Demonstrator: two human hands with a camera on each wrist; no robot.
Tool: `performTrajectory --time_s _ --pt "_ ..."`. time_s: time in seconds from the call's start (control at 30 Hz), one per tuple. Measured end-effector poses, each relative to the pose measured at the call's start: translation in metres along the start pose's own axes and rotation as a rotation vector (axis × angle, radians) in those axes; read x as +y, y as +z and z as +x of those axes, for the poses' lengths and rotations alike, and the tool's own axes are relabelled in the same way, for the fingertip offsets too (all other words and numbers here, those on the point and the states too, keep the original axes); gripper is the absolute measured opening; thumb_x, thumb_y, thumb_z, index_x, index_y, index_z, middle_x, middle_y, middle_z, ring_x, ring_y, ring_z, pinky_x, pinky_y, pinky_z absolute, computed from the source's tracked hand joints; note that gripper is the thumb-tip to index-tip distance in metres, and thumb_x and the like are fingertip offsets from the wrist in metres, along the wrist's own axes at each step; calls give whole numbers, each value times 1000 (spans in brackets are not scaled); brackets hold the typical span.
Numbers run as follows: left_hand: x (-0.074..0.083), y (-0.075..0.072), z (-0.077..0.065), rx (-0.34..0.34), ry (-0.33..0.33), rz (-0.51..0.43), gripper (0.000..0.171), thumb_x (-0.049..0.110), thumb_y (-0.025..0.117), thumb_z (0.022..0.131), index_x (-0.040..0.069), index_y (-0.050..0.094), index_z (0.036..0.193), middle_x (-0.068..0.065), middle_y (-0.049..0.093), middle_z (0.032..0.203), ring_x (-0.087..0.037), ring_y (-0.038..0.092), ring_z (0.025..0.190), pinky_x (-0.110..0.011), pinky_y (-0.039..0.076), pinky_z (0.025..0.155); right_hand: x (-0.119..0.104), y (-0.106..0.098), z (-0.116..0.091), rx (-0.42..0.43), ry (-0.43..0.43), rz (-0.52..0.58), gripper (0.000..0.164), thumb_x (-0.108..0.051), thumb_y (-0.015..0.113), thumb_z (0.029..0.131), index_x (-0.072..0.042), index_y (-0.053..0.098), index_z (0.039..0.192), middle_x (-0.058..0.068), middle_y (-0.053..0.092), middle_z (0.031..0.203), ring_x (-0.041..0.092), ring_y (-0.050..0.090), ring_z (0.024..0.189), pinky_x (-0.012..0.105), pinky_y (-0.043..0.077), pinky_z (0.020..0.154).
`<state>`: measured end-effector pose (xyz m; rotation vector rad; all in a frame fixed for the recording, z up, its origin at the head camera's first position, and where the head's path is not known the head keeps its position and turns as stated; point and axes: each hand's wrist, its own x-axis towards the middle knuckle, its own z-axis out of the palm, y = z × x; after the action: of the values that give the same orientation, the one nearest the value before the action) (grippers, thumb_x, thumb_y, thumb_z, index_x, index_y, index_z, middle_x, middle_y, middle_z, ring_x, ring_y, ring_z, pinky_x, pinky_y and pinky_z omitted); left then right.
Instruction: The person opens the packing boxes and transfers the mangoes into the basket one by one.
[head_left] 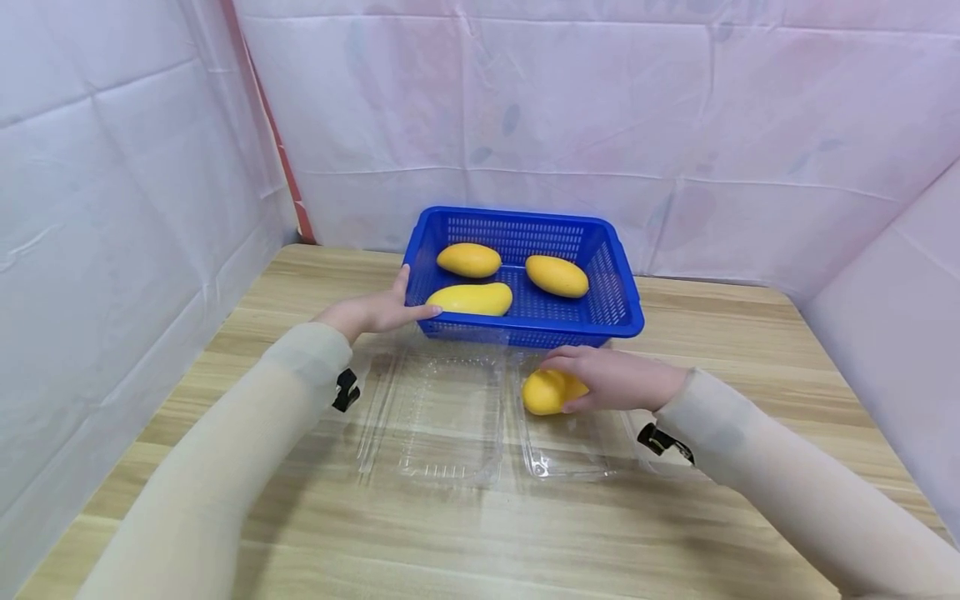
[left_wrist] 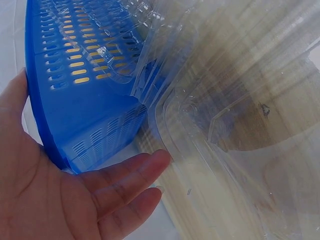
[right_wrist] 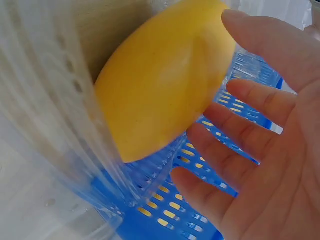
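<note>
At the left front corner of the blue plastic basket (head_left: 525, 327) rests my left hand (head_left: 382, 312), its thumb and fingers spread around the rim. The left wrist view shows those fingers (left_wrist: 125, 187) extended beside the basket wall. My right hand (head_left: 626, 379) holds a yellow mango (head_left: 543, 393) between thumb and fingertips, inside the right part of a clear plastic container (head_left: 573, 458). In the right wrist view the mango (right_wrist: 160, 85) leans by the plastic wall. The basket holds a left rear mango (head_left: 469, 260), a right mango (head_left: 557, 276) and a front mango (head_left: 472, 298).
A clear plastic tray section (head_left: 450, 417) lies left of the mango's part, in front of the basket. Everything stands on a wooden table (head_left: 420, 542). Pale patterned sheeting (head_left: 570, 108) hangs behind and along both sides.
</note>
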<state>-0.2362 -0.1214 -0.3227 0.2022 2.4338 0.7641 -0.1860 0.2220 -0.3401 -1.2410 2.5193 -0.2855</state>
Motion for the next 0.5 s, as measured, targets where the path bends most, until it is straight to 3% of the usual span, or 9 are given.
performTrajectory --time_s 0.3,0.5 --pt "-3 2 4 6 4 17 109 73 39 83 15 -35 138 -14 -20 152 -37 9 139 -53 13 109 1 4 2 -56 58 -1 61 -20 76 79 -7 50 133 10 50 131 28 46 121 44 39 99" --pt "-4 2 5 14 8 28 109 74 38 83 14 -35 138 -15 -18 152 -37 9 139 -53 13 109 7 8 3 -14 12 -25 59 -14 77 77 -7 52 131 11 52 129 29 48 118 45 41 97"
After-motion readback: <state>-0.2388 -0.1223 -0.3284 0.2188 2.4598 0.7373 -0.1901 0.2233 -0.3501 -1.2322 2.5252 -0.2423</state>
